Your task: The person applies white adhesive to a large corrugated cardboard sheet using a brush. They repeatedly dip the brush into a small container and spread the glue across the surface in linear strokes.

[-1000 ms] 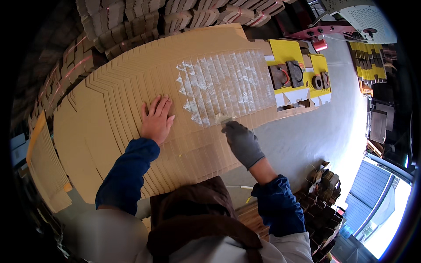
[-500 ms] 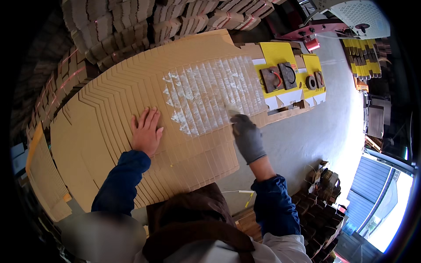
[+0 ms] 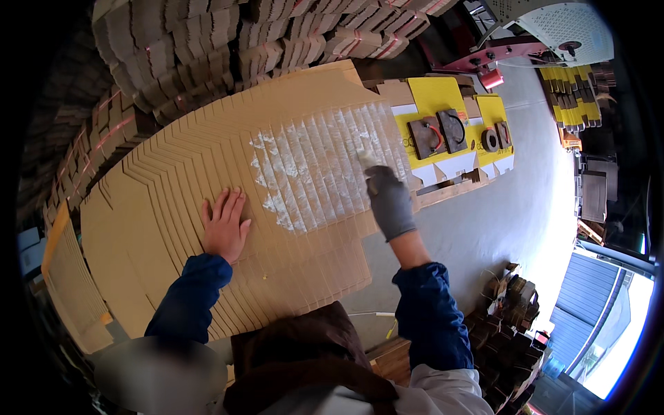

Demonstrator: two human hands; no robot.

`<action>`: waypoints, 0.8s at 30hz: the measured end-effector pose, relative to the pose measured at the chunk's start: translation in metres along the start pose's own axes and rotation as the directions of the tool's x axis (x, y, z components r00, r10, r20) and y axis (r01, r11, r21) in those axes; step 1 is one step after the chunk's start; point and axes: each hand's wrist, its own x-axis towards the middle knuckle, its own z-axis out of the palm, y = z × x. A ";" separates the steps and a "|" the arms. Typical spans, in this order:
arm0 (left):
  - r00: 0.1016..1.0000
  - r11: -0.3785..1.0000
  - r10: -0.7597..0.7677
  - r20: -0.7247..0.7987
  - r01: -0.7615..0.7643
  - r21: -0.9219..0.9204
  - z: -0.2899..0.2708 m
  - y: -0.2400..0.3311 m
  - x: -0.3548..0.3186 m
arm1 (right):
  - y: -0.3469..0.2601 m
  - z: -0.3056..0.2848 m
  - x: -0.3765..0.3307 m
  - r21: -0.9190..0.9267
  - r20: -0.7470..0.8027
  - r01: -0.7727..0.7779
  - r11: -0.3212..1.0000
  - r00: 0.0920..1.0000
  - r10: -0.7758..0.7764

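A row of overlapping brown cardboard sheets fans out in front of me, their edges stepped like shingles. Bare and flat, my left hand presses on the sheets with its fingers stretched out. My right hand, in a dark grey glove, is closed round a pale brush, most of it hidden by the fingers. The brush's end is at the right part of a wet, whitish glue-like coating, which lies in streaks across the strips of the sheets.
Beyond the sheets rise bundled cardboard stacks. At the right end are yellow-and-white printed cartons with dark blocks and a tape roll on top. Grey floor lies to the right, with dark piled pieces at the lower right.
My right hand and the brush have shifted slightly within the coated area, still gripping. My left hand stays flat on the cardboard. The whole view has tilted a little.
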 end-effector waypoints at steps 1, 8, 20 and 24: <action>1.000 1.000 0.008 -0.010 -0.008 -0.001 0.000 0.001 0.000 | -0.014 0.000 -0.005 -0.001 0.036 0.053 0.999 0.998 -0.052; 1.000 0.999 0.021 -0.010 -0.021 -0.030 -0.003 0.001 0.002 | 0.001 -0.001 0.025 0.031 0.044 -0.005 1.000 0.999 0.003; 0.998 0.998 0.046 -0.042 -0.048 -0.038 -0.005 0.002 0.002 | 0.044 -0.004 0.090 -0.038 -0.029 -0.107 0.994 0.994 0.106; 0.998 0.998 0.043 -0.043 -0.045 -0.054 -0.007 0.003 0.002 | 0.014 0.003 0.092 0.027 0.058 0.064 0.998 0.996 -0.065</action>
